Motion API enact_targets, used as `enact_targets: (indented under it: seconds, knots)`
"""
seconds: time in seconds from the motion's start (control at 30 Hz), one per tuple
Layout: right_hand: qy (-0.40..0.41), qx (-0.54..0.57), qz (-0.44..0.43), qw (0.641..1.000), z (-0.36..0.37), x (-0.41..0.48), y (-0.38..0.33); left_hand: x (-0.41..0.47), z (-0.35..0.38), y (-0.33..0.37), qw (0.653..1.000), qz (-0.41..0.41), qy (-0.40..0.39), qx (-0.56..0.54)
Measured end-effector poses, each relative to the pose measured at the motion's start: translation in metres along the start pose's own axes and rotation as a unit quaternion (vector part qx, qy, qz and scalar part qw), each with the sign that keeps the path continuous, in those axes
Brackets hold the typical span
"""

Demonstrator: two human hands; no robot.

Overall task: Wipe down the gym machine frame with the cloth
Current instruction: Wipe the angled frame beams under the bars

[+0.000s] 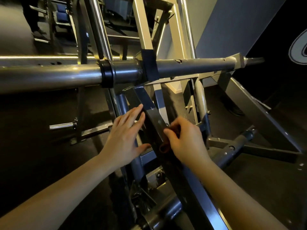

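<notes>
A dark slanted square beam (150,107) of the gym machine frame runs from the centre down to the lower right. My right hand (184,140) grips a small dark brown cloth (164,147) and holds it against the beam's right face. Only a rolled edge of the cloth shows below my fingers. My left hand (126,133) lies flat with straight fingers against the beam's left side, thumb touching it lower down.
A thick steel bar (49,77) crosses horizontally above my hands, joined to a grey tube (199,65) running right. Silver uprights (144,30) rise behind. Grey struts (249,105) and a low peg (63,125) stand over the dark floor on either side.
</notes>
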State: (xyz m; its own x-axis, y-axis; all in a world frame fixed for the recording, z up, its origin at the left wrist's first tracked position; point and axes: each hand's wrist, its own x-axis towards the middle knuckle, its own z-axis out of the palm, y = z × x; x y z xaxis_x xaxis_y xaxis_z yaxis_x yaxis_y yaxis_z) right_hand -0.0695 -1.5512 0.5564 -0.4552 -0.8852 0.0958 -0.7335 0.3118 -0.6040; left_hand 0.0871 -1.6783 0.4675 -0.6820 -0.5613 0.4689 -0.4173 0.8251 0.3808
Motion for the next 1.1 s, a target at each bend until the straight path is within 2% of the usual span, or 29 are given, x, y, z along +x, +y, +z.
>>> enact_targets:
  seconds: [0.13,0.27,0.37,0.47,0.6,0.7,0.83,0.97,1.1]
  knots:
    - [0.036,0.02,-0.023,0.999,0.017,0.076,-0.038,-0.002,-0.002,-0.004,1.0,-0.002,-0.003,-0.029]
    - [0.024,0.042,-0.022,0.999,0.009,0.039,-0.017,0.006,-0.01,0.0,0.991,-0.053,0.034,-0.117]
    - [-0.021,0.008,-0.01,1.0,-0.003,-0.006,0.0,0.012,-0.011,0.003,0.985,-0.087,0.013,-0.148]
    - [-0.012,-0.004,-0.011,1.0,0.003,0.024,-0.016,0.011,-0.01,0.003,0.98,-0.09,-0.016,-0.177]
    - [0.034,0.064,-0.003,0.997,0.024,0.094,-0.054,0.012,-0.013,-0.001,0.971,-0.097,-0.019,-0.217]
    - [0.032,0.089,0.017,0.995,0.025,0.086,-0.046,0.014,-0.017,0.001,0.958,-0.113,-0.016,-0.263]
    - [0.002,0.048,0.043,0.998,0.005,0.029,-0.016,0.014,-0.02,-0.001,0.941,-0.148,-0.032,-0.304]
    - [0.012,-0.013,0.028,0.999,0.012,0.06,-0.036,0.014,-0.02,-0.001,0.934,-0.143,-0.044,-0.324]
    - [0.05,0.091,0.046,0.994,0.032,0.12,-0.064,0.016,-0.022,0.008,0.934,-0.148,-0.026,-0.324]
